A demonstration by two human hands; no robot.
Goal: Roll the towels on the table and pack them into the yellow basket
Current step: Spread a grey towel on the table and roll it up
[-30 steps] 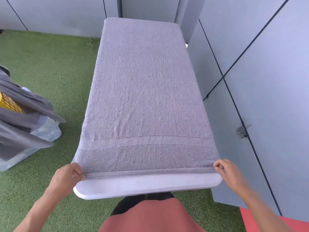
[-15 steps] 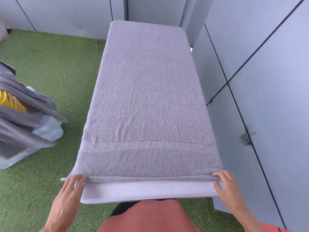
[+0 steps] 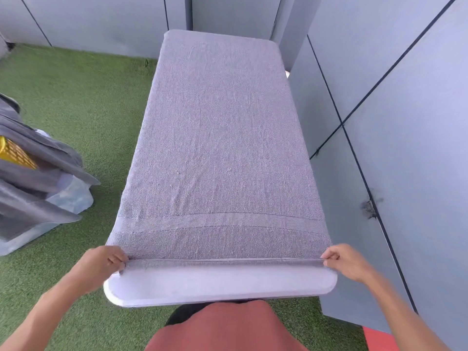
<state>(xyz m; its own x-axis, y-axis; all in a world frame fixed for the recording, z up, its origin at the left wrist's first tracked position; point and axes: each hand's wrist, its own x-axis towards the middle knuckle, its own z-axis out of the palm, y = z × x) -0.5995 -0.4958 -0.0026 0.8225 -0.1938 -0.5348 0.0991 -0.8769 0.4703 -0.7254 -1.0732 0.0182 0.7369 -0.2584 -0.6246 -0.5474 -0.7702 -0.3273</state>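
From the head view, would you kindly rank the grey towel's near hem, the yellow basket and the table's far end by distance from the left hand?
1. Grey towel's near hem: pinched by the left hand.
2. Yellow basket: on the grass, far left.
3. Table's far end: straight ahead, towel-covered.

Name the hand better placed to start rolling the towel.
Neither alone: the left hand and right hand each pinch a near corner of the grey towel, level along the table edge. Rolling likely needs both.
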